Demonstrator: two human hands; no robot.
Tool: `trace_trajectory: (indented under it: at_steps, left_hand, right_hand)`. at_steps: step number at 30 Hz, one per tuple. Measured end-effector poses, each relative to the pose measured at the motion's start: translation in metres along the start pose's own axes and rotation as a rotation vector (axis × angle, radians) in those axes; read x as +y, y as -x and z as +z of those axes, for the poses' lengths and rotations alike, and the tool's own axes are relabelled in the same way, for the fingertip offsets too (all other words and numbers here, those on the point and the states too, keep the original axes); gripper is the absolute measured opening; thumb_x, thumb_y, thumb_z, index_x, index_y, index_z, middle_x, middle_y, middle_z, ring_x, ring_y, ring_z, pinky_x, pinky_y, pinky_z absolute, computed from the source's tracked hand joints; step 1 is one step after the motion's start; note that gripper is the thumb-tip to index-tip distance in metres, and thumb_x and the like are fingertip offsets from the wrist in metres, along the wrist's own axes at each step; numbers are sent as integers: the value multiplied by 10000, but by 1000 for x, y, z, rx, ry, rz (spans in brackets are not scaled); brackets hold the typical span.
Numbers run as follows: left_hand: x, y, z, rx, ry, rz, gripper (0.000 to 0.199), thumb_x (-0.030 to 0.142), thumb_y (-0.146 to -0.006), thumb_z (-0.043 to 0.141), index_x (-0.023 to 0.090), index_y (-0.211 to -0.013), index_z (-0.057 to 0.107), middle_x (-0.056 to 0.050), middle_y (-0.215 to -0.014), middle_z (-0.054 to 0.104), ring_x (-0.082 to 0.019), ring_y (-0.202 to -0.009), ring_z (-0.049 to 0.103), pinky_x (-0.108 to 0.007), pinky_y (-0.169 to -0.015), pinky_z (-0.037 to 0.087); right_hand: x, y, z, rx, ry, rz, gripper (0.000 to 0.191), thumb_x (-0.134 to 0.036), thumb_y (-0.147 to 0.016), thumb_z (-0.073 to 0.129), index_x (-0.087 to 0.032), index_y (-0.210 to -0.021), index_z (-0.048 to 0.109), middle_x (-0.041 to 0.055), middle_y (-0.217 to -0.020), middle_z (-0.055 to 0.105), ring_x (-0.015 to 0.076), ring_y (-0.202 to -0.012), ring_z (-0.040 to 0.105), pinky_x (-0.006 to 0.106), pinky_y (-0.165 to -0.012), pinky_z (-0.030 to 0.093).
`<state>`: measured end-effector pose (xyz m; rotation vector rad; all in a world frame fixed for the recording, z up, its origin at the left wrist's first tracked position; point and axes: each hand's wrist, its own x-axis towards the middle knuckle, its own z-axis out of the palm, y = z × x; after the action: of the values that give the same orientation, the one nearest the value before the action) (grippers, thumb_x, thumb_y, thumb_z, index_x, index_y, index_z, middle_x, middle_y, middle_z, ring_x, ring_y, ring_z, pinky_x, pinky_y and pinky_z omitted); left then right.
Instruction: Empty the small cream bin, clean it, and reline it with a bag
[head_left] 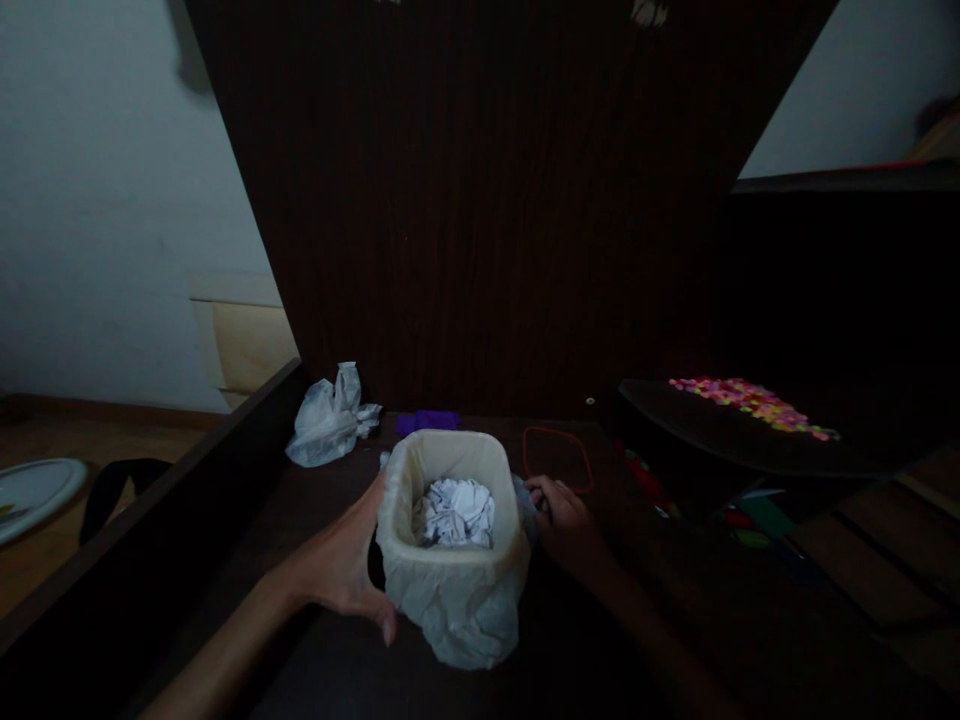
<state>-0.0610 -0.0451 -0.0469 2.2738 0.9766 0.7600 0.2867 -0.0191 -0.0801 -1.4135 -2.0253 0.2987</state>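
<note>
A small bin (405, 545) lined with a whitish plastic bag (472, 610) stands on the dark wooden surface, crumpled white paper (456, 512) inside it. My left hand (349, 550) is at the bin's left side, thumb and fingers spread apart around it, the fingertips partly hidden behind the bin. On the right side, my right hand (562, 515) has its fingers curled round a bunched greyish edge of the bag, close against the bin. An orange loop (590, 470) lies just behind my right hand.
Behind the bin lie a crumpled clear plastic bag (326, 425) and a purple piece (427, 421). A tall dark panel (480, 200) rises at the back. A low side board (172, 490) runs along the left. On the right, a dark shelf (697, 425) bears small colourful pieces (750, 402).
</note>
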Motion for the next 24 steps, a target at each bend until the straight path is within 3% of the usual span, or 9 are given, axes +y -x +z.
trace_trajectory:
  at_steps: [4, 8, 15, 20, 24]
  left_hand:
    - [-10, 4, -12, -10, -179, 64, 1570, 631, -462, 943, 205, -1628, -18, -238, -1682, 134, -499, -1531, 154, -656, -1237, 146]
    - [-19, 9, -22, 31, -314, 39, 1379, 522, -657, 879, 224, -1625, -56, -244, -1663, 188, -484, -1507, 250, -674, -1215, 219]
    - [-17, 7, -27, 120, -423, -17, 1079, 370, -756, 762, 205, -1621, 137, -211, -1603, 355, -442, -1462, 344, -625, -1165, 358]
    - [-21, 1, -28, 222, -539, -127, 878, 296, -790, 690, 159, -1561, 292, -226, -1496, 496, -426, -1336, 498, -610, -1113, 409]
    - [-23, -1, -28, 321, -524, -214, 751, 326, -790, 655, 117, -1461, 393, -246, -1377, 567, -424, -1285, 562, -566, -1048, 481]
  right_hand:
    - [2, -2, -4, -60, -43, 0, 488, -6, -641, 430, -229, -1044, 594, 45, -883, 696, 219, -863, 643, 337, -787, 521]
    - [1, -1, -3, -62, -49, -47, 416, -12, -738, 428, -229, -1043, 609, 61, -976, 723, 230, -927, 659, 399, -902, 514]
    - [-3, 1, 1, -46, 14, -62, 246, -126, -816, 571, -239, -1029, 620, 56, -1002, 703, 260, -984, 636, 489, -1037, 438]
    - [-2, 0, 2, -72, 21, -47, 253, -120, -773, 633, -247, -991, 645, 57, -1000, 687, 270, -987, 612, 443, -932, 479]
    - [-7, -3, -2, -99, -109, -21, 52, -224, -841, 625, -248, -878, 652, 46, -932, 686, 253, -929, 601, 428, -907, 461]
